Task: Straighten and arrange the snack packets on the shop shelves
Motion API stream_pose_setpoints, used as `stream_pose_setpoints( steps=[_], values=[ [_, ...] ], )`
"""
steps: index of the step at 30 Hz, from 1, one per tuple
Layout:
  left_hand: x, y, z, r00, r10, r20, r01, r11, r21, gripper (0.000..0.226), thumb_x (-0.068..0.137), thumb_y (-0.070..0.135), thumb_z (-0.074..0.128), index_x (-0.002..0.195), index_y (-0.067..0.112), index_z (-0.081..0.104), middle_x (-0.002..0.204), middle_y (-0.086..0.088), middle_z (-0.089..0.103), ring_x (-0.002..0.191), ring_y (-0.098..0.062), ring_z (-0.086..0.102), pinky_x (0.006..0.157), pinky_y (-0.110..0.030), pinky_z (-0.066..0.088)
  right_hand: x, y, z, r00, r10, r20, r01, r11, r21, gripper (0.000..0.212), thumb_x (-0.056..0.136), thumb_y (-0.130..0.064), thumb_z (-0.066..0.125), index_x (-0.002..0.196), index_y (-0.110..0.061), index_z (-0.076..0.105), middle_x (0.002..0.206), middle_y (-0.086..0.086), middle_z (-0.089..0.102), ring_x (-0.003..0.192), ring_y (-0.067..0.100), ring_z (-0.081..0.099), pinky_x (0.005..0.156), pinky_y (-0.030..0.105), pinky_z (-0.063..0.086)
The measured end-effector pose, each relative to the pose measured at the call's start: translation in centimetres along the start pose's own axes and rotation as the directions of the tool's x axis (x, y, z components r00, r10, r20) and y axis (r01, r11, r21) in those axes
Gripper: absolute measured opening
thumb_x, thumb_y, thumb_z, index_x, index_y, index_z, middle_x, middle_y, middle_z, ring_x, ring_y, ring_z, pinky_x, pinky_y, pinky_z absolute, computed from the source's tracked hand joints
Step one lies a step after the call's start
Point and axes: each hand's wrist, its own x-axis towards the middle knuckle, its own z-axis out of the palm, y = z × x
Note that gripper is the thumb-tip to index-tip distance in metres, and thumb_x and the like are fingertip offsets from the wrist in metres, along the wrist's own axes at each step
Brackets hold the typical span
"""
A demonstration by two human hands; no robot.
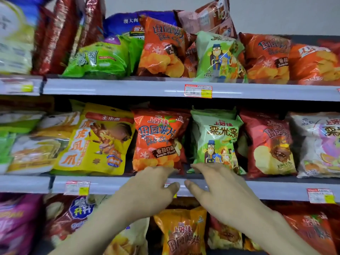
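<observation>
Both my hands reach to the front edge of the middle shelf (114, 184). My left hand (152, 186) has its fingers stretched out, their tips at the bottom edge of an upright orange tomato chip packet (156, 138). My right hand (215, 183) is spread the same way, fingertips at the lower edge of an upright light green corn-stick packet (217, 138). Neither hand holds anything. A narrow dark gap separates the two packets.
A yellow packet (97, 138) leans left of the orange one; a dark red chip packet (268, 144) and a white one (320, 144) stand to the right. The top shelf (128, 87) carries tilted, overlapping packets. More packets stand on the shelf below.
</observation>
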Motion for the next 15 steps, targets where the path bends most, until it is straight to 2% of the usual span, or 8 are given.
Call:
stream_pose_setpoints(
  steps=[3,7,12,15],
  values=[
    [-1.8,-1.2,-1.7,0.994,-0.109,-0.013,0.109,0.991,0.076,0.042,0.106,0.051,0.050,0.146,0.040,0.053,0.136,0.013,0.065,0.129,-0.015,0.057,0.103,-0.036,0.049,0.8,-1.9,0.1,0.998,-0.067,0.007,0.067,0.998,0.007,0.056,0.101,-0.064,0.043,0.148,-0.034,0.045,0.147,-0.010,0.052,0.139,0.017,0.043,0.108,0.036,0.041],
    [-4.4,-3.4,-3.1,0.959,-0.278,-0.047,0.282,0.949,0.141,0.048,0.101,0.061,0.047,0.147,0.047,0.048,0.136,0.014,0.062,0.128,-0.012,0.055,0.105,-0.041,0.050,1.8,-4.8,0.6,0.983,-0.183,0.015,0.183,0.983,0.024,0.051,0.101,-0.063,0.042,0.140,-0.031,0.050,0.142,-0.011,0.054,0.133,0.019,0.046,0.103,0.037,0.042],
    [-7.9,-5.5,-5.5,0.910,-0.385,-0.153,0.409,0.893,0.187,0.051,0.100,0.064,0.052,0.148,0.048,0.048,0.141,0.020,0.059,0.129,-0.007,0.058,0.105,-0.035,0.050,2.8,-8.4,2.0,0.955,-0.296,-0.001,0.295,0.952,0.085,0.054,0.102,-0.063,0.042,0.146,-0.031,0.046,0.147,-0.012,0.050,0.136,0.017,0.045,0.105,0.036,0.041],
    [-9.7,-7.5,-6.8,0.881,-0.436,-0.185,0.470,0.855,0.218,0.056,0.096,0.069,0.054,0.147,0.049,0.049,0.140,0.018,0.062,0.124,-0.007,0.063,0.102,-0.037,0.052,3.4,-10.7,2.8,0.938,-0.348,0.002,0.345,0.930,0.126,0.056,0.103,-0.062,0.042,0.152,-0.035,0.041,0.150,-0.013,0.048,0.140,0.015,0.042,0.107,0.036,0.040]
  ],
)
